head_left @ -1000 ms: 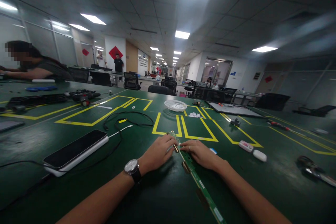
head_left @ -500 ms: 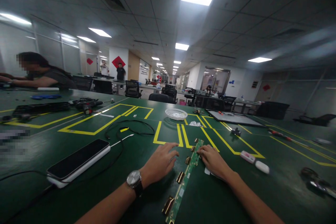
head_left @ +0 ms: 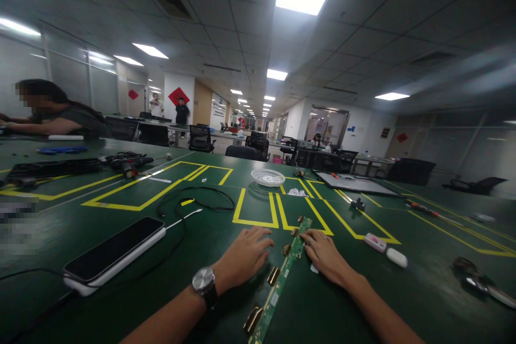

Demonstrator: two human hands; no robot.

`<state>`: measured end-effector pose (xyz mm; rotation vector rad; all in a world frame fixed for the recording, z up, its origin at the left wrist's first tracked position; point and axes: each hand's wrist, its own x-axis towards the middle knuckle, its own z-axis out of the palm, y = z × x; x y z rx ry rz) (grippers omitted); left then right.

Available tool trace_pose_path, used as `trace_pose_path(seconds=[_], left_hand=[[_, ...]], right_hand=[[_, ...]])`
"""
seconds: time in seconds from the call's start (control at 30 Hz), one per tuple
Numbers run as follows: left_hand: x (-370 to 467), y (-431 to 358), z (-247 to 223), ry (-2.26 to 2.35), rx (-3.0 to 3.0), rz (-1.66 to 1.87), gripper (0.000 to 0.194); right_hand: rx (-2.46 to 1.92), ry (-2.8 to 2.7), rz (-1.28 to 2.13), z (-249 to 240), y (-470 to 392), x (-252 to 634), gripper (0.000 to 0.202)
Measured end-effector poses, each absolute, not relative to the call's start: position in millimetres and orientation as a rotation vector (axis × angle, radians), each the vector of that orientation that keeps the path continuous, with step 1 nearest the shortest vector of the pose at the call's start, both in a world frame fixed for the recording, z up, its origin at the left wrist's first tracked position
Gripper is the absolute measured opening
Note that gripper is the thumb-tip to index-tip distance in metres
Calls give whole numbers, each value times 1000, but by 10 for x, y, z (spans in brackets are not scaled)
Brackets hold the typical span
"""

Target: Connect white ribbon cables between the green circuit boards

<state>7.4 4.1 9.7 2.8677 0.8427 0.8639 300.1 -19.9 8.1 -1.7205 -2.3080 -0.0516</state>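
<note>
A long, narrow green circuit board (head_left: pixel 278 293) runs from the bottom edge away from me, with several curled brown-gold flex connectors (head_left: pixel 273 276) along its left side. My right hand (head_left: pixel 324 254) has its bent fingers closed on the board's right edge near the far end; the thumb is hard to see. A small white piece (head_left: pixel 314 269) shows beneath that hand. To the left of the board, my left hand (head_left: pixel 245 253) hovers or rests with fingers apart, holding nothing. A watch (head_left: pixel 203 281) is on my left wrist.
On the green table (head_left: pixel 161 312) lie a black-screened phone (head_left: pixel 116 250) on a white block, a looped black cable (head_left: pixel 197 189), and yellow tape outlines. Farther off are a white basket (head_left: pixel 267 177) and a screwdriver (head_left: pixel 421 207). A pink-and-white item (head_left: pixel 374 242) sits right. Another person sits far left.
The view has shifted slightly, so most things appear a little farther left. My left hand stays beside the board with fingers apart, and my right hand stays at its far end.
</note>
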Motion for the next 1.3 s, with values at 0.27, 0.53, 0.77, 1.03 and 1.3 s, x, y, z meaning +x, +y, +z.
trace_pose_path(seconds=[0.27,0.53,0.77,1.03,1.3], left_hand=[[80,42,53,806,2892,762,25],[82,20,90,825,2902,722,26],[101,5,93,822,2896,714,27],[105,-21,92,838,2850,627,46],[91,-11,65,857,2784,569,49]], right_hand=[[-1805,-2287,-14,50,-206,2991,49],[-1820,-2182,27,85,-172,3046,50],[-1698,-2341,55,114,-178,2819,46],[-1319,-2527,221,273,-304,2487,40],[-1877,-2260,81,384,-271,3034,35]])
